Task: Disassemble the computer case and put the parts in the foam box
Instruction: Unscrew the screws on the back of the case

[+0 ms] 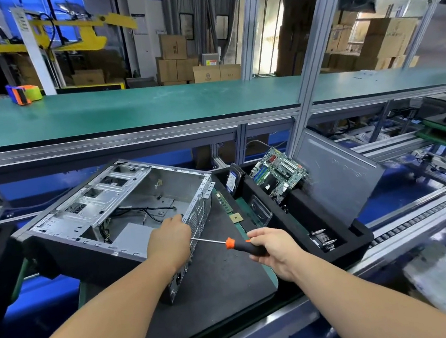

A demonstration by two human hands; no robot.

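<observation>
The open computer case [114, 211] lies on its side on a black mat [219, 282], its inside showing a drive cage, loose cables and a grey power supply [131, 237]. My left hand [170, 239] rests on the case's rear top edge, fingers over the rim. My right hand [270, 249] grips a black and orange screwdriver [234, 243], whose shaft points left at the case's rear panel. To the right stands the black foam box [340, 249], holding a motherboard [279, 175], a hard drive [232, 183] and a heatsink [323, 238].
A grey side panel [338, 170] leans behind the foam box. A RAM stick [224, 201], a CPU chip [236, 218] and a clear plastic piece [259, 209] lie between case and box. A green shelf [151, 104] with a tape dispenser [25, 94] runs overhead.
</observation>
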